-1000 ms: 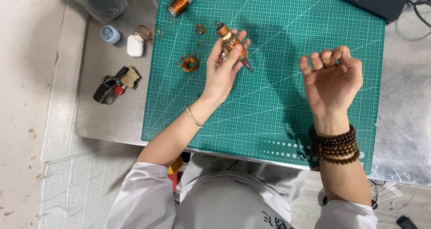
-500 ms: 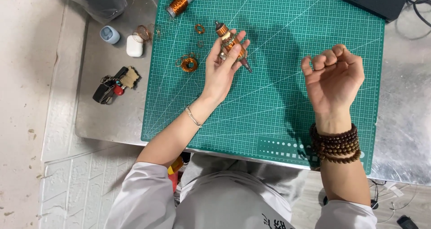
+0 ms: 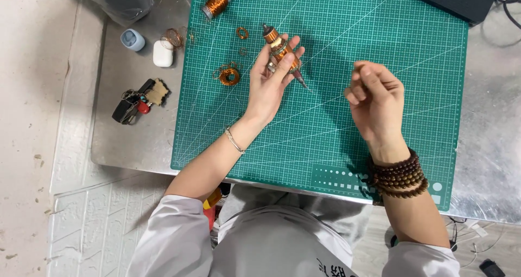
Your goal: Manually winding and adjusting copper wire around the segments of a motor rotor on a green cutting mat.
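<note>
- The cutting mat looks like matt green rubbery plastic, printed with fine pale grid lines.
- The table under it is brushed grey metal with a dull sheen.
- The motor rotor held in the left hand shows shiny copper wire windings and a smooth metal shaft pointing toward 5 o'clock.
- The wire spool, at 11 o'clock from the rotor, carries glossy copper wire on a grey core.
- The wire coil at 9 o'clock is bright copper.
- The bead bracelets on the right wrist look like polished dark wood.
- The earbud case is smooth white plastic.
- The phone has a matt black back.
</note>
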